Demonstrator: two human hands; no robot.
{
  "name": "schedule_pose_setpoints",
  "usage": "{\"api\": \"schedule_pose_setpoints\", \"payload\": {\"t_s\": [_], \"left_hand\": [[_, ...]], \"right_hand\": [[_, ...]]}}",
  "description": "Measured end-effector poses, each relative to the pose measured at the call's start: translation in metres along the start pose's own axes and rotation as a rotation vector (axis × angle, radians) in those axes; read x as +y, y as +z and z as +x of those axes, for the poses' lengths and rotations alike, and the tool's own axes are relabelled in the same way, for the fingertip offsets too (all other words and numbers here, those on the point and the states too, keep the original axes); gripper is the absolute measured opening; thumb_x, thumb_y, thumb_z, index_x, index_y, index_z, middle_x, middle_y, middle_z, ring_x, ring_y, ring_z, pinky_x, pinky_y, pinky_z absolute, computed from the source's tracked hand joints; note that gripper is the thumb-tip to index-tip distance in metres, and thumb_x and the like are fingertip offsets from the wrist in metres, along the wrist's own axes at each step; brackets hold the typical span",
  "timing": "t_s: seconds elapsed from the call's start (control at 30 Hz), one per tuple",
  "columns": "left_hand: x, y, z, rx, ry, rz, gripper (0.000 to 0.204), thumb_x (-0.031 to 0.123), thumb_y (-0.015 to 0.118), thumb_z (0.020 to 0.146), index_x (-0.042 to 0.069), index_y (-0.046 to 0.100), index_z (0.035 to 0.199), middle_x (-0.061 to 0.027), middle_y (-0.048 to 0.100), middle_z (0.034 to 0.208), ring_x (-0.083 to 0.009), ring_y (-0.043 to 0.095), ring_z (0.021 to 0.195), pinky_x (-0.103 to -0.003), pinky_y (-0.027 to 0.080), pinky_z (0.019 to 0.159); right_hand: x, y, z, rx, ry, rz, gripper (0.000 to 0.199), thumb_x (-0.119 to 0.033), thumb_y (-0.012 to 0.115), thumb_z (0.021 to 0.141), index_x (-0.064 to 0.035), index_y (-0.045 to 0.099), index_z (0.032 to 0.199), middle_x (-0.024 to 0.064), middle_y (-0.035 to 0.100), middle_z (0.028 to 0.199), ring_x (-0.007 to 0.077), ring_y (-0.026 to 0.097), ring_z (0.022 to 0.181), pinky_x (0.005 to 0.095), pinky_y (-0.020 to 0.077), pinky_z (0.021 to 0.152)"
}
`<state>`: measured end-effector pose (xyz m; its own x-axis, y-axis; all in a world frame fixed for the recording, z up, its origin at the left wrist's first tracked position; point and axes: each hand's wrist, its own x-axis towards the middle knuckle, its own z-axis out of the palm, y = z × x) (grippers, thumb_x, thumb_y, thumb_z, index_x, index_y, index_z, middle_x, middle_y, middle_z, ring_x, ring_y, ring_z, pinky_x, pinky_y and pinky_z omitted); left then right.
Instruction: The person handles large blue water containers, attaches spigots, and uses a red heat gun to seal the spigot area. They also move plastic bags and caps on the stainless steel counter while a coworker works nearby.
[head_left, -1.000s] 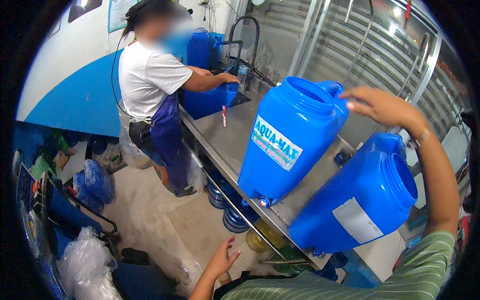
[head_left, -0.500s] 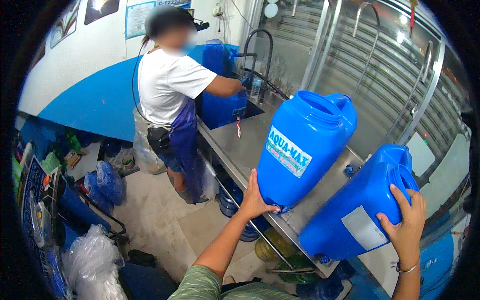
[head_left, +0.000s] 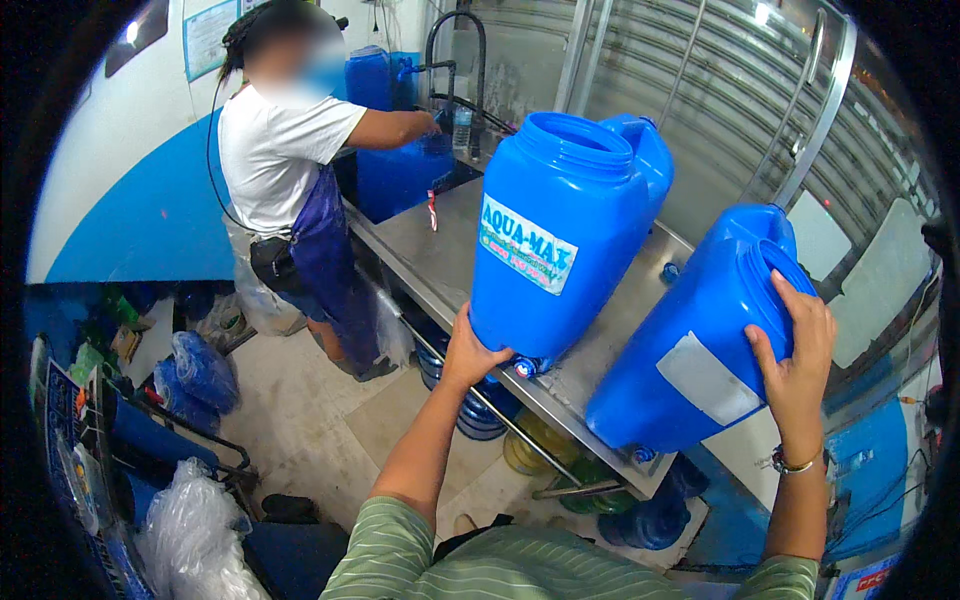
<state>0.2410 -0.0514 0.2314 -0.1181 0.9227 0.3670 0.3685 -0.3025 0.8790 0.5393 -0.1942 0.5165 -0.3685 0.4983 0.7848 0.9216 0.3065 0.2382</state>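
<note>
Two tall blue plastic water jugs with open mouths stand on the metal counter. My left hand (head_left: 472, 350) grips the lower corner of the left jug (head_left: 555, 240), its thumb beside the small spigot (head_left: 525, 367) at the base. That jug bears a printed label. Over at the right, my right hand (head_left: 800, 330) is curled over the mouth rim of the second jug (head_left: 690, 340), thumb on the outside and fingertips partly hidden. This jug has a blank pale patch and a spigot (head_left: 642, 454) near the counter's end.
A co-worker (head_left: 290, 150) in an apron reaches to a blue container (head_left: 400, 180) in the sink beside a black faucet (head_left: 455, 30). Round bottles (head_left: 640, 520) sit under the metal counter (head_left: 410, 245). Plastic bags (head_left: 195, 530) lie at left; a glass door (head_left: 640, 80) stands behind.
The whole view has shifted, so jugs and counter appear higher and somewhat further left. Both hands keep their places on the jugs, which look little changed against the counter.
</note>
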Motion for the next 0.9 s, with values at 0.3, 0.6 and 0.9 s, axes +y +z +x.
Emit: {"api": "schedule_pose_setpoints", "payload": {"t_s": [0.3,0.6,0.9], "left_hand": [[0.005,0.020,-0.016,-0.068,0.002,-0.048,0.107,0.028,0.088,0.054,-0.002,0.029,0.139,-0.0237,0.047,0.130,-0.0333,0.048,0.122,-0.039,0.039,0.104],[0.003,0.024,-0.030,0.000,-0.017,0.074,0.110,0.030,0.087,0.058,-0.001,0.023,0.143,-0.0245,0.035,0.140,-0.0379,0.038,0.130,-0.043,0.034,0.107],[-0.210,-0.006,-0.234,0.003,-0.617,-0.219,0.057,0.037,0.056,0.094,-0.001,0.044,0.135,-0.0207,0.052,0.132,-0.0308,0.049,0.123,-0.039,0.037,0.104]], "right_hand": [[0.000,0.000,0.002,-0.017,0.032,0.009,0.049,-0.020,0.076,0.071,-0.0095,0.063,0.118,0.0098,0.052,0.089,0.0268,0.050,0.087,0.0374,0.0399,0.083],[0.002,0.005,-0.007,-0.011,0.055,0.012,0.046,-0.025,0.068,0.081,-0.0095,0.059,0.123,0.0131,0.051,0.112,0.0314,0.048,0.106,0.0437,0.0347,0.099],[-0.026,0.054,-0.187,0.106,-0.041,0.300,0.010,-0.027,0.061,0.079,-0.0242,0.065,0.087,0.0038,0.052,0.096,0.0266,0.051,0.087,0.0512,0.0394,0.087]]}}
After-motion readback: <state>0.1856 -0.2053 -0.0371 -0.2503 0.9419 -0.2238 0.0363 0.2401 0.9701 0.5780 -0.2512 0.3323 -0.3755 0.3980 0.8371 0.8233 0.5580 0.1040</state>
